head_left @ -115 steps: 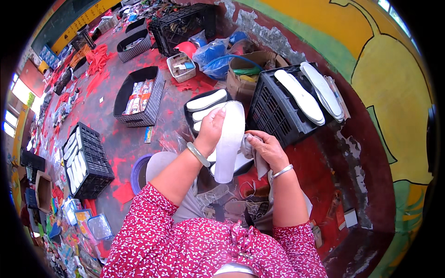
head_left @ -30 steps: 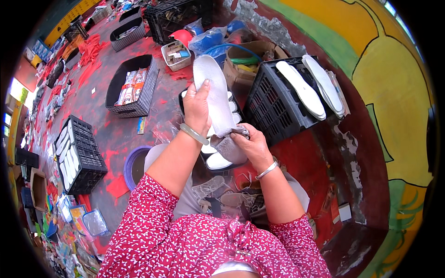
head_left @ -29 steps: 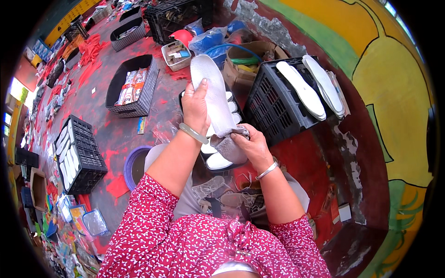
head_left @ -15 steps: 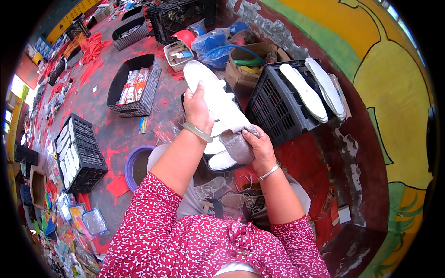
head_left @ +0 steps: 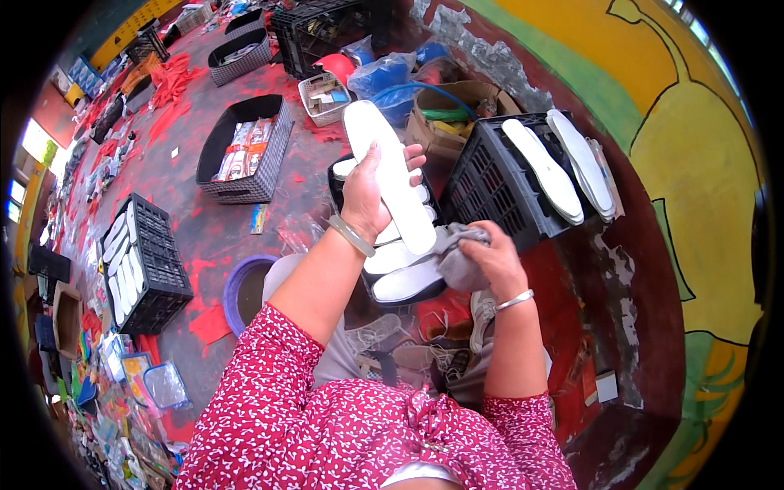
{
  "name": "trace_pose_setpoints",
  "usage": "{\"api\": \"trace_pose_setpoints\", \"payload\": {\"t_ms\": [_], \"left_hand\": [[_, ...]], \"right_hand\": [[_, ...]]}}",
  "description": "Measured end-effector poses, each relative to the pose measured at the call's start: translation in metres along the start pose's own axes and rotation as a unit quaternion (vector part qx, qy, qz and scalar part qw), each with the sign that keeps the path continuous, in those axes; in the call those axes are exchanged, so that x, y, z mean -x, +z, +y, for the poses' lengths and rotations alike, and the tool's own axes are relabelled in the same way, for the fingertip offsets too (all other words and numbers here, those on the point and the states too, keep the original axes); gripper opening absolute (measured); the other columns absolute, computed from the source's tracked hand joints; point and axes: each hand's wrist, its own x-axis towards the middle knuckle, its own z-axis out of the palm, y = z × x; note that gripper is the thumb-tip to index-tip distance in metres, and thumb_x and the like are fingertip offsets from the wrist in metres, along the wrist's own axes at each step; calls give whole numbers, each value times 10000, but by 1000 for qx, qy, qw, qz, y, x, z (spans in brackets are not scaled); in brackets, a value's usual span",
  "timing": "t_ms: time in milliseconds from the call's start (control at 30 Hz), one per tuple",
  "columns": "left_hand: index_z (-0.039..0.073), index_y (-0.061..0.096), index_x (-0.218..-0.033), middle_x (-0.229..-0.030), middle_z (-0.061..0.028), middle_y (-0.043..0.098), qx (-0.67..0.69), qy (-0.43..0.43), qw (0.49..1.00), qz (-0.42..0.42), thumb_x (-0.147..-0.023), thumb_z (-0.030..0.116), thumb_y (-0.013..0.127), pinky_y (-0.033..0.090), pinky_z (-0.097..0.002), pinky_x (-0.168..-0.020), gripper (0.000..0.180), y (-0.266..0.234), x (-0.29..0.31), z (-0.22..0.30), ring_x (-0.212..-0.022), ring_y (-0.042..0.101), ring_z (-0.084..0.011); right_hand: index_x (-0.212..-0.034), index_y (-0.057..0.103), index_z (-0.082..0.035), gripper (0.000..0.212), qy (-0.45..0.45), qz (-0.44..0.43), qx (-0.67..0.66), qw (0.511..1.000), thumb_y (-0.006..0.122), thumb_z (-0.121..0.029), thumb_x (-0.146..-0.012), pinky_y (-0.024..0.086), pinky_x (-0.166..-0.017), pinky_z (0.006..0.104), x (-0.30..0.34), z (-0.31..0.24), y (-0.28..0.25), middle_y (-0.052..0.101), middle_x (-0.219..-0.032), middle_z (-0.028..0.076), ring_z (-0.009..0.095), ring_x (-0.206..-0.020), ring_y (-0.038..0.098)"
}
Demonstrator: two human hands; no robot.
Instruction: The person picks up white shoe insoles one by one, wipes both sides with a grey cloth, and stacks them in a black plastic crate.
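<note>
My left hand (head_left: 365, 200) grips a white shoe insole (head_left: 382, 155), thumb on its face and fingers behind it with their tips showing past the far edge. A crumpled grey cloth (head_left: 462, 263) is bunched in my right hand (head_left: 498, 260), beside the insole's lower end. Below both hands sits a dark container (head_left: 433, 296) of white insoles, partly hidden by the held one; one loose insole (head_left: 407, 282) lies nearest me. To the right, more white insoles (head_left: 541, 170) rest on top of a black plastic crate (head_left: 495, 184).
A black crate of insoles (head_left: 163, 298) stands at left, near a purple basin (head_left: 237, 306). Beyond are a checked basket (head_left: 241, 192) with packets, a small white basket (head_left: 328, 114) and a cardboard box (head_left: 441, 143). Shoes (head_left: 482, 314) lie below my hands; a painted wall (head_left: 694, 163) rises at right.
My right hand has moved right with the cloth, off the insole's lower end. The insole has shifted slightly right and stands more upright in my left hand.
</note>
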Motion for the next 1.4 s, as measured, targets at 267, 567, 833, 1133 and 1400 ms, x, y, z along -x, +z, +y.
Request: {"api": "trace_pose_setpoints", "payload": {"t_ms": [267, 567, 833, 1133, 1400], "left_hand": [[73, 416, -1321, -1180, -143, 576, -132, -198, 967, -89, -914, 628, 284, 510, -349, -767, 700, 17, 29, -48, -1093, 565, -249], [61, 365, -1350, -1316, -130, 465, -3, -145, 985, -92, -966, 522, 241, 369, -375, -1033, 612, 15, 27, -66, -1198, 468, -226], [33, 237, -1410, -1371, -248, 381, 98, -88, 988, -85, -937, 592, 185, 341, -489, -1038, 734, 6, 9, -22, -1254, 402, -380], [79, 378, -1329, -1306, -215, 467, 130, -22, 984, -122, -942, 552, 305, 518, -414, -754, 616, 1, 0, 13, -1113, 540, -313], [70, 390, -1336, -1273, -208, 506, 4, -139, 985, -102, -942, 572, 281, 518, -340, -730, 647, 2, 5, -21, -1111, 548, -286]], "right_hand": [[-1027, 596, -41, 309, -396, 322, 133, 850, 660, 27, -732, 437, -881, 328, -12, -22, 3, 593, -1099, 109, 242, -997, 563], [-1114, 581, -36, 451, -436, 176, 186, 863, 538, 111, -690, 419, -958, 384, -19, -2, 45, 577, -1192, 183, 338, -1108, 545], [-1080, 607, -45, 420, -442, 81, 190, 873, 542, 117, -698, 440, -907, 385, 11, -5, 65, 597, -1165, 182, 336, -1051, 574], [-971, 656, -27, 339, -140, -172, 188, 957, 755, -40, -647, 500, -741, 324, 24, 24, 50, 674, -901, 139, 251, -814, 647], [-1156, 556, 0, 321, -227, 149, -211, 939, 514, 69, -845, 439, -861, 237, 11, -22, -16, 600, -1058, 46, 110, -965, 562]]}}
